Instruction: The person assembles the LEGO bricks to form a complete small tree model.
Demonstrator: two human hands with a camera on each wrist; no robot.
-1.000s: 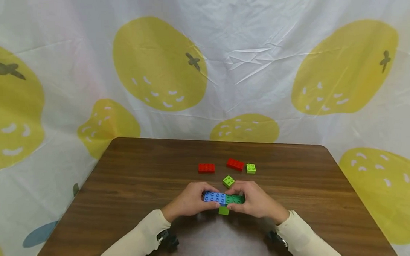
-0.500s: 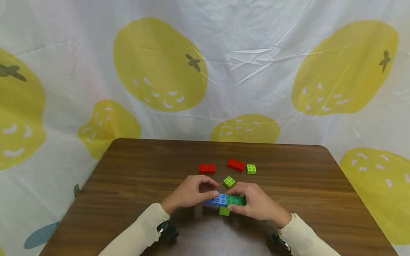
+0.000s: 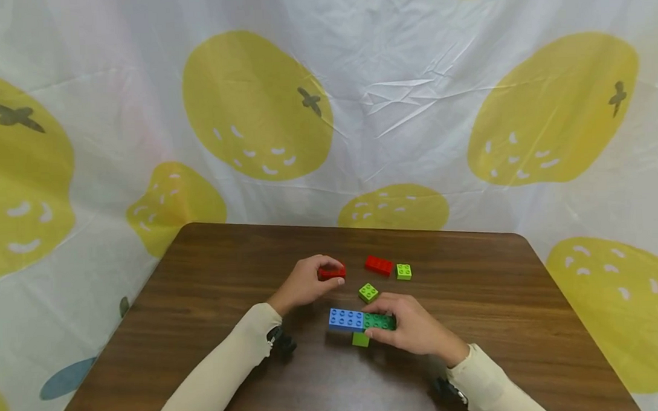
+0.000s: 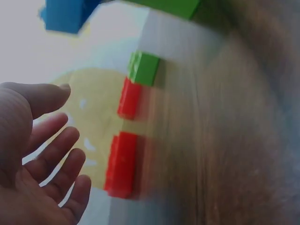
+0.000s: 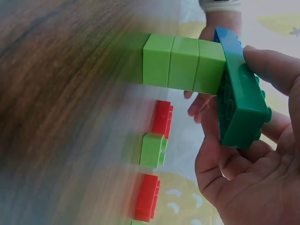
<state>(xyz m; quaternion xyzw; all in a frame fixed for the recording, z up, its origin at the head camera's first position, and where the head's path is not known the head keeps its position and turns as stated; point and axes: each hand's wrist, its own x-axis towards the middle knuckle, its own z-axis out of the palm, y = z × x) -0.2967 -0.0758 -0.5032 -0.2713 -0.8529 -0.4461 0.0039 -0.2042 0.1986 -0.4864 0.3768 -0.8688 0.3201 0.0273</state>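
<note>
Head view: dark green brick (image 3: 376, 320) was pinched by the right hand (image 3: 412, 323).
It was gripped between thumb and fingers, basically butted up against a blue brick (image 3: 345, 318), and both were perched on a stack of three lime bricks (image 5: 183, 64) on the wood-grain table (image 3: 227, 257). On the left hand (image 3: 304, 282), fingers were spread pretty wide, right by the leftmost red brick (image 3: 331, 273).

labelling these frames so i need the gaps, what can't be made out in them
Head view: part of the left red brick, covered by the left hand.
Head view: part of the dark green brick, covered by the right hand.
Left wrist view: part of the blue brick, cut off by the top edge.
Right wrist view: most of the lowest lime brick, cut off by the bottom edge.
</note>
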